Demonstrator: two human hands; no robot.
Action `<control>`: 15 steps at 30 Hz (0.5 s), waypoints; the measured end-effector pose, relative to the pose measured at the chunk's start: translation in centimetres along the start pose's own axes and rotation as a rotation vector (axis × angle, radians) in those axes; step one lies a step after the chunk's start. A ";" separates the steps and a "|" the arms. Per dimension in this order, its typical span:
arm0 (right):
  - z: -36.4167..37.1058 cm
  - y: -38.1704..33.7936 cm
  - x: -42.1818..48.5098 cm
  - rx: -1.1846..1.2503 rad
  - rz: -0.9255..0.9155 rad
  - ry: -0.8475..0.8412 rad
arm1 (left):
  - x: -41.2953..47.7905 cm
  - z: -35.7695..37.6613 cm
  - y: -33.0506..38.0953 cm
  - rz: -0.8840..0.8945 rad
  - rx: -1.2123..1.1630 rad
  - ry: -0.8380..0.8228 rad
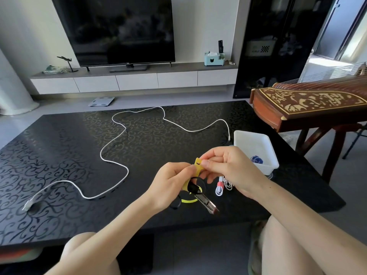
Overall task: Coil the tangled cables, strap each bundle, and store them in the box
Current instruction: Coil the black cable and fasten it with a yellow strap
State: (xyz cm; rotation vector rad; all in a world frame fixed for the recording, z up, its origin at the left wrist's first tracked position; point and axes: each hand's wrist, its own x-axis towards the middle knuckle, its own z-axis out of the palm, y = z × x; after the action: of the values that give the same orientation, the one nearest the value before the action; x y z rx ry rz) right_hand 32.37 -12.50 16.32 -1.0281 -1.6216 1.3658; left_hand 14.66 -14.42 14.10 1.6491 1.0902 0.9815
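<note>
The biggest worry is the long white cable (114, 143). It lies loose in wiggly bends across the far and left parts of the table and is not coiled yet. I think a tug on one end could pull it into knots or off the edge. Next is the black cable bundle (193, 187), held up over the near right part of the table. The left hand (170, 181) grips it with curled fingers. The right hand (226, 165) pinches the end of the yellow strap (198, 164) between thumb and fingers. If the left hand loosens, the loops may spring open. The long plug (208, 204) hangs down from the bundle and could swing and bump the table. The strap is small and may slip out of the pinch before it is closed. The table (79, 155) is big, black and shiny, with curly patterns. On its right side sits the white box (255, 142), with something blue inside that I cannot make out. A small white bundle (222, 187) with a red strap lies near it. Far behind stands a large dark TV (119, 30) on a long low shelf (135, 76). A brown string instrument (309, 104) is at the far right, and a flat scale (101, 101) lies on the floor.
</note>
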 end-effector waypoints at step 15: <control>0.5 -0.2 0.0 0.011 0.030 0.028 | 0.0 -0.2 -0.8 0.063 0.205 0.061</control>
State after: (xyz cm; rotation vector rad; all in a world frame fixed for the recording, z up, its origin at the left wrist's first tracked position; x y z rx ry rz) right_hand 31.87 -12.77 16.45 -1.0640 -1.5825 1.3733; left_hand 14.32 -14.23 13.42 1.8381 1.2197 0.9921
